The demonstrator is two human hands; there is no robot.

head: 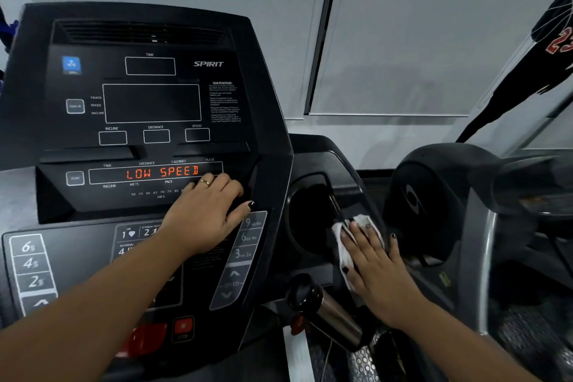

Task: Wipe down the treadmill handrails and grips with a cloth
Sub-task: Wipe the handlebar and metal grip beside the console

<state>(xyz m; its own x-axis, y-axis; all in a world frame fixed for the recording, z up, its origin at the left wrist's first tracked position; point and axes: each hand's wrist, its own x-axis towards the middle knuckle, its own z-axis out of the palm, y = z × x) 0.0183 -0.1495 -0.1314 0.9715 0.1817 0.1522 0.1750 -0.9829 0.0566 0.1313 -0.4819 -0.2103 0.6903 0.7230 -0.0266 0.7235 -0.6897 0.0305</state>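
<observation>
A black treadmill console [148, 108] fills the left and centre of the head view; its display reads LOW SPEED. My left hand [207, 214] rests flat on the console just below that display, fingers straight, holding nothing. My right hand [376, 267] presses a white cloth [342, 253] flat against the black right side of the console, beside the round cup holder [305, 217]. The cloth shows around my fingers and the rest lies under my palm. A metal pulse grip [331, 313] with a black end cap sticks out below the console, just left of my right wrist.
A second black machine [440, 201] stands close on the right. Speed buttons [245, 254] and incline buttons [31, 263] flank my left hand. A red stop button [183, 327] sits at the console's bottom. A dark jersey [545, 53] hangs at upper right.
</observation>
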